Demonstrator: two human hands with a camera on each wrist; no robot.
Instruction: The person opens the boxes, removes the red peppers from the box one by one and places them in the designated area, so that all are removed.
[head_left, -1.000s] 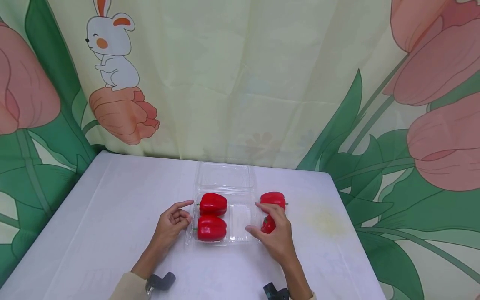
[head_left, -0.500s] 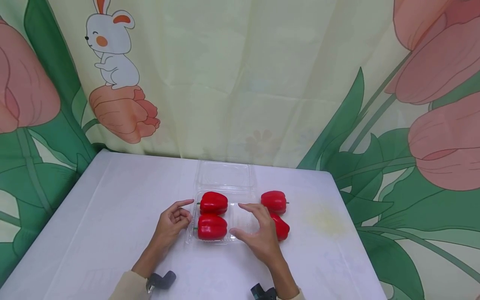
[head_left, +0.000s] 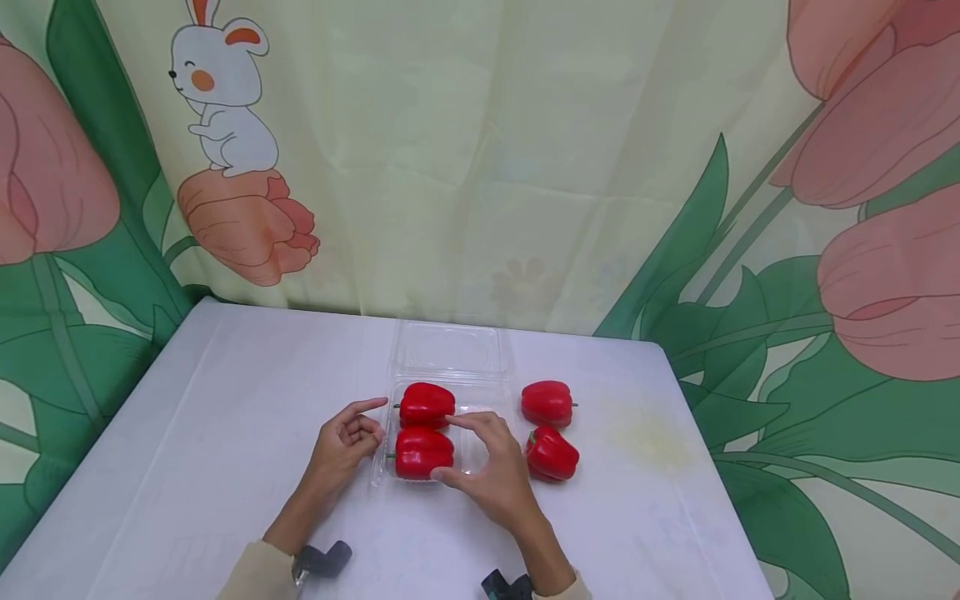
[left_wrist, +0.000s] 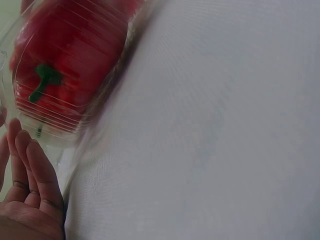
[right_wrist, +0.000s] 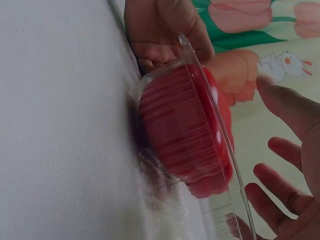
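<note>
A clear plastic clamshell box [head_left: 480, 392] lies on the table with its lid [head_left: 450, 348] laid back. In its left half are two red bell peppers, a far one [head_left: 426, 405] and a near one [head_left: 422, 453], green stems to the left. My left hand [head_left: 343, 446] stays at the box's left edge, index finger stretched along the rim; in the left wrist view its other fingers [left_wrist: 37, 160] lie beside the box wall. Over the box's right half, my right hand [head_left: 491, 467] has thumb and fingers spread apart, the tips by the right ends of the two peppers, nothing held.
Two more red bell peppers, a far one [head_left: 547, 404] and a near one [head_left: 552, 455], lie right of the box on the white-covered table [head_left: 225, 433]. A printed curtain [head_left: 450, 167] hangs behind the table's far edge.
My right hand has moved left from beside the loose peppers, across the box to the boxed ones, uncovering the near loose pepper. My left hand has kept its place at the box's edge.
</note>
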